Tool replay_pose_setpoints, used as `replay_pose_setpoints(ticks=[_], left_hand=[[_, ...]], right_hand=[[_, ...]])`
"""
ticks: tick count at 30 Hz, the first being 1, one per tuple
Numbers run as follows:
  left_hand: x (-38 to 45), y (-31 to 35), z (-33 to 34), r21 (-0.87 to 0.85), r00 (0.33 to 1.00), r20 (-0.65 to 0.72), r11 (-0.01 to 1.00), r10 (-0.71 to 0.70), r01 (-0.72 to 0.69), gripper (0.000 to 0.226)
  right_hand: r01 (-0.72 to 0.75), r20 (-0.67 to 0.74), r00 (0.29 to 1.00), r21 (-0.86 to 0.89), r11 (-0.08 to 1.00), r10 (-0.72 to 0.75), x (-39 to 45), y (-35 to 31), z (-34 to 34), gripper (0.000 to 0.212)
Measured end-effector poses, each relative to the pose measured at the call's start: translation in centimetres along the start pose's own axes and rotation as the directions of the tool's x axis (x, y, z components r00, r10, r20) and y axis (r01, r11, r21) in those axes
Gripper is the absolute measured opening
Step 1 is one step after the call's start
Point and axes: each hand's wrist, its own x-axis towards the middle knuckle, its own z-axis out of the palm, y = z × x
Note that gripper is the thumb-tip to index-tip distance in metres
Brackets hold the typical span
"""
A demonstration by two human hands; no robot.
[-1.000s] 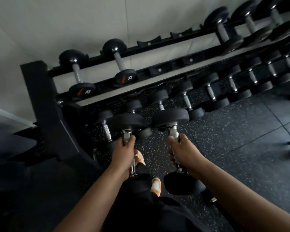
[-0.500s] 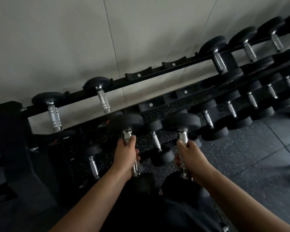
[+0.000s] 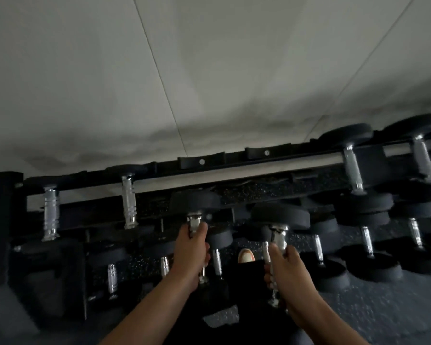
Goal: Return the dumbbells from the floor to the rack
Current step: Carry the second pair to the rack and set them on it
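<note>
I carry two black dumbbells with chrome handles, one in each hand, both held off the floor in front of the rack [image 3: 209, 174]. My left hand [image 3: 190, 255] is closed around the handle of the left dumbbell [image 3: 195, 200], whose far head is level with the top tier's front rail. My right hand [image 3: 288, 272] grips the handle of the right dumbbell [image 3: 280, 216], slightly lower. Two empty saddles [image 3: 201, 161] sit on the top tier's back rail straight ahead.
Two racked dumbbells [image 3: 128, 201] rest on the top tier to the left, and others [image 3: 352, 168] to the right. Several smaller dumbbells fill the lower tier. A grey wall stands behind. My shoe [image 3: 245, 255] shows on the speckled rubber floor.
Both dumbbells have risen and come closer to the rack's top tier. The view has tilted upward, so more wall and less floor shows.
</note>
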Motion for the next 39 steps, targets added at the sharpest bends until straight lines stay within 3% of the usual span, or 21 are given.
replay_pose_setpoints(ticks=[10, 14, 23, 30, 39], left_hand=[[7.0, 4.7, 5.1, -0.019, 0.993, -0.113, 1.0, 0.013, -0.016, 0.016], [8.9, 6.2, 5.8, -0.002, 0.992, -0.119, 0.999, 0.032, -0.033, 0.01], [13.1, 4.7, 7.8, -0.054, 0.987, -0.148, 0.996, 0.061, -0.07, 0.008], [14.8, 3.3, 7.5, 0.109, 0.974, -0.19, 0.989, 0.123, -0.104, 0.034], [14.7, 3.1, 7.9, 0.397, 0.938, -0.228, 0.905, 0.26, -0.154, 0.04]], right_hand=[[0.008, 0.038, 0.999, -0.094, 0.996, -0.004, 8.4, -4.0, -5.1, 0.029], [0.013, 0.049, 0.999, -0.121, 0.993, -0.007, 10.2, -5.0, -5.4, 0.024], [-0.012, 0.099, 0.995, -0.136, 0.991, 0.026, 12.6, -6.1, -4.7, 0.02], [0.012, 0.114, 0.993, -0.163, 0.987, 0.006, 13.9, -7.5, -4.0, 0.022], [0.111, 0.118, 0.989, -0.164, 0.98, -0.093, 17.9, -11.0, -2.2, 0.026]])
